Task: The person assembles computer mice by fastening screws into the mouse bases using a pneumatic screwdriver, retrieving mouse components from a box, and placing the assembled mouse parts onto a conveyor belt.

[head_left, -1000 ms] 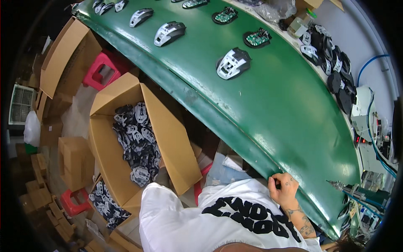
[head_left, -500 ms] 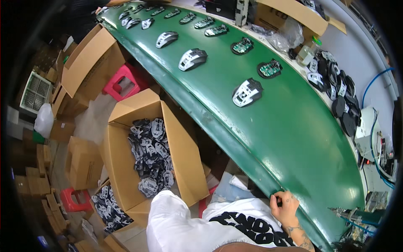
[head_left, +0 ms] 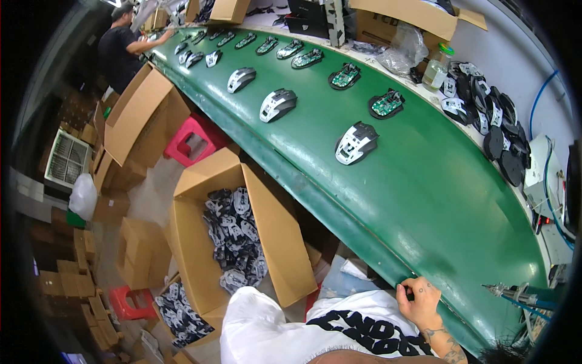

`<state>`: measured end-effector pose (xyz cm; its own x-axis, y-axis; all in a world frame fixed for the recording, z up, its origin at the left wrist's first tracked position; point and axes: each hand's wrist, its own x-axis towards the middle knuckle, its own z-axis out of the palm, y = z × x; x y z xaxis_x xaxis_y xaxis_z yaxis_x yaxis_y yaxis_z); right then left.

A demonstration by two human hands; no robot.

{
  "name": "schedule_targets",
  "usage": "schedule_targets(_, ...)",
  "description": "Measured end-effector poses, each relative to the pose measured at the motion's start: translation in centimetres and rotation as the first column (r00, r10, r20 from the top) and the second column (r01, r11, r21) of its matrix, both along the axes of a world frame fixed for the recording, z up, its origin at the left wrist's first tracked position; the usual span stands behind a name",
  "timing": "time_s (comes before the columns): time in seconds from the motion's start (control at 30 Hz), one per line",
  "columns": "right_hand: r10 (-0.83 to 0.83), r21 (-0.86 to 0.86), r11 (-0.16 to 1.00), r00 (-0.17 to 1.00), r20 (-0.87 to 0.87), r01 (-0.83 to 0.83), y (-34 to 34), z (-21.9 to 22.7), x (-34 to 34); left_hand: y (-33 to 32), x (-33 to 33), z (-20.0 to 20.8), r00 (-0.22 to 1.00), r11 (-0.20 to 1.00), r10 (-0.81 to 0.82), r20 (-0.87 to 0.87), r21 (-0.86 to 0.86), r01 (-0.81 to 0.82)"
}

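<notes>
My right hand (head_left: 422, 299), with its tattooed wrist, rests at the near edge of the green work surface (head_left: 424, 200). Its fingers are curled closed, and a small dark patch shows beside the thumb; what they hold, if anything, cannot be made out. My left hand is out of view. Closest on the surface lies a white and black mouse shell (head_left: 356, 143). More such shells (head_left: 278, 105) lie in a row toward the far left. Beyond them runs a row of black mouse bases with green circuit boards (head_left: 387, 104). A screwdriver-like tool with a blue cable (head_left: 512, 295) lies to the right of my hand.
A cardboard box (head_left: 280, 242) full of grey and black mouse parts (head_left: 236, 236) stands left of the surface. Pink stools (head_left: 193, 142) are on the floor. Black parts (head_left: 479, 97) and a glass jar (head_left: 436, 71) line the far ledge. Another person (head_left: 121, 51) works at the far end.
The view has tilted up slightly, so more of the other person at the far end shows. My right hand stays at the surface's edge, its fingers still curled.
</notes>
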<state>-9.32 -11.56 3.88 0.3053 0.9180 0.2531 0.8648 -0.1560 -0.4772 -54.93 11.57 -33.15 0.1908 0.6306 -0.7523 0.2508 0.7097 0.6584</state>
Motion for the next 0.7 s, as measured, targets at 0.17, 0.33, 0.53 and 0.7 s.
schedule_targets(0.17, 0.053, 0.002, 0.999, 0.988, -0.146, -0.053, -0.1, 0.9, 0.7, 1.9, -1.0, 1.6, 0.991, 0.998, 0.069, 0.111, -0.017, -0.068)
schedule_targets(0.33, 0.119, 0.034, 0.993, 0.974, -0.192, -0.115, -0.8, 0.5, 2.2, 3.6, 0.2, 7.3, 0.909, 0.915, 0.403, 0.106, -0.062, -0.399)
schedule_targets(0.53, 0.24, 0.145, 0.967, 0.943, -0.231, -0.21, -0.4, 0.6, 3.2, 7.5, 9.0, 31.4, 0.906, 0.723, 0.176, 0.384, 0.574, -0.384)
schedule_targets(0.7, 0.159, 0.152, 0.983, 0.9, -0.405, -0.105, -0.9, -0.1, 3.5, 10.9, 25.3, 41.6, 0.886, 0.045, -0.066, -0.459, 0.886, 0.462)
